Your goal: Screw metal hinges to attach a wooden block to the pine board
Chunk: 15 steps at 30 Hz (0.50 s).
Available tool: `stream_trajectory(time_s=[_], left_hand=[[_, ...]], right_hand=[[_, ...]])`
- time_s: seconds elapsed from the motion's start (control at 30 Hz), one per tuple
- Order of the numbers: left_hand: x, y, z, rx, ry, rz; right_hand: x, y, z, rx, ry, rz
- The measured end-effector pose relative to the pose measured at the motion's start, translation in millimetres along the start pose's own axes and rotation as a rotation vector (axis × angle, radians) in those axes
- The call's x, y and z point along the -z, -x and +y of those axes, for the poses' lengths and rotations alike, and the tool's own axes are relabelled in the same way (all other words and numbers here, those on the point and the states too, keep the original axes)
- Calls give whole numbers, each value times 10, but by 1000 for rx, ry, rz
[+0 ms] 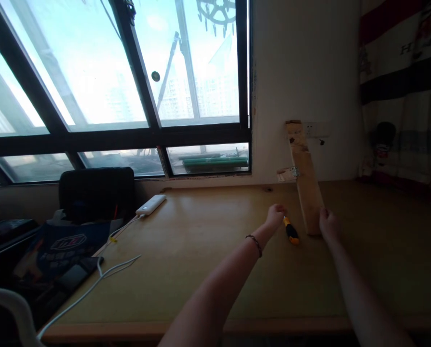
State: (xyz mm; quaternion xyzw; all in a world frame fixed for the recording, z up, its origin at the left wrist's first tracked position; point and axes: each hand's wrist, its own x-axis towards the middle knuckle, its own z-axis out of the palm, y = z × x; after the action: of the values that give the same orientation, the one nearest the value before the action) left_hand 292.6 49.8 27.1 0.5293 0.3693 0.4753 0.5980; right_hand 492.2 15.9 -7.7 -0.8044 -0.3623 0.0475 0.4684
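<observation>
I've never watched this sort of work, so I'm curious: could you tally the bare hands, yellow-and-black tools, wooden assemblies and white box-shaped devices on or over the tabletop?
Bare hands: 2 (left hand, right hand)
Yellow-and-black tool: 1
Wooden assembly: 1
White box-shaped device: 1
Total: 5

Screwdriver (pixel 291 232) left of board (pixel 308 188), apparently on table (pixel 194 260).

Glaring window (pixel 107 82), dim tabletop (pixel 186 231)
</observation>
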Motion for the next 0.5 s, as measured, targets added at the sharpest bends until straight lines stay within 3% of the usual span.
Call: stream_trajectory(time_s=[0.13,0.27,0.4,0.5], left_hand=[[-295,-157,-96,79,129,-20],[-460,-169,-82,111,164,-142],[-497,-99,-16,27,200,-273],[-457,-37,78,-45,228,-256]], right_hand=[[-5,-8,13,-17,-33,-49],[7,-19,47,-97,-183,-43],[41,-13,49,-210,-260,-28],[95,41,-52,-250,-315,-18]])
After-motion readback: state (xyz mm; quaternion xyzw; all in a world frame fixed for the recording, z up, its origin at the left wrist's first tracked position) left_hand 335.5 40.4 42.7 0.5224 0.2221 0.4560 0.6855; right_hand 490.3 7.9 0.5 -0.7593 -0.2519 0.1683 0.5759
